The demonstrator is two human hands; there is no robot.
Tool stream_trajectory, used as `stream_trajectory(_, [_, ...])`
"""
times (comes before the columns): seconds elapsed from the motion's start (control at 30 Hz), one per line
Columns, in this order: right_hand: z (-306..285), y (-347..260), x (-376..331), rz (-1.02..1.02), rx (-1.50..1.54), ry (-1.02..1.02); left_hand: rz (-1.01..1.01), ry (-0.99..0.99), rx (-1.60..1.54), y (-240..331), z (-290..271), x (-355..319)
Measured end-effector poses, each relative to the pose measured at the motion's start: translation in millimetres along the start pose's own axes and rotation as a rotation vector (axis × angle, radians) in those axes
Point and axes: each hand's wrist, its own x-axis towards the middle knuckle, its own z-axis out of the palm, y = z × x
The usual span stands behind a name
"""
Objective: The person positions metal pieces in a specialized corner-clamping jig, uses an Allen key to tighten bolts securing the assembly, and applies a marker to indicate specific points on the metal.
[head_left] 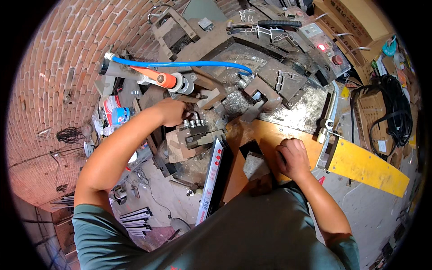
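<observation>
At the left side of the greasy metal machine (pixel 238 58), my left hand (pixel 173 112) reaches in with its fingers bent and closed. The fingertips are hidden, and what they hold, if anything, does not show. Beside them stands a row of small shiny metal bolts or pegs (pixel 194 122) on a steel block (pixel 195 135). My right hand (pixel 293 158) rests on the orange-brown board (pixel 265 130), fingers curled in with nothing visible in them. Left of it, a rectangular opening in the board shows a grey metal piece (pixel 255 166).
A long white-and-black bar (pixel 211 180) slants down from the machine. Above my left hand sits an orange-and-silver cylinder (pixel 168 81) near a blue hose (pixel 180 64). A yellow plate (pixel 366 166) juts out right. A control panel (pixel 326 45) with a red light and cardboard boxes (pixel 360 22) stand far right.
</observation>
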Motion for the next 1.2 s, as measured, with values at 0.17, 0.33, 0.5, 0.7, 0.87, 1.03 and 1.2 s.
stream_trajectory(0.17, [1.0, -1.7, 1.7, 0.000, 0.006, -0.002, 0.223, 0.048, -0.480, -57.6, 47.7, 5.2])
stream_trajectory(0.33, [1.3, -1.3, 0.5, 0.005, 0.012, 0.008, 0.217, 0.202, -0.431, -50.1, 55.5, 1.6])
stream_trajectory(0.5, [-0.2, -2.4, 1.9, 0.006, 0.009, 0.005, 0.163, 0.267, -0.579, -55.5, 76.1, -1.3])
stream_trajectory(0.7, [-0.7, -1.1, 0.8, 0.007, 0.014, 0.000, 0.042, 0.403, -0.405, -53.6, 55.0, -1.4])
stream_trajectory(0.87, [1.6, 0.9, -2.1, 0.021, 0.012, -0.008, -0.009, 0.165, -0.274, -40.5, 35.2, -0.5])
stream_trajectory(1.03, [3.8, 4.6, -4.0, 0.016, 0.033, 0.005, -0.091, 0.102, -0.186, -24.6, 21.7, -0.1])
stream_trajectory(1.2, [5.2, 4.8, -4.2, 0.024, 0.029, 0.010, -0.176, 0.032, 0.123, -7.1, 10.4, 2.2])
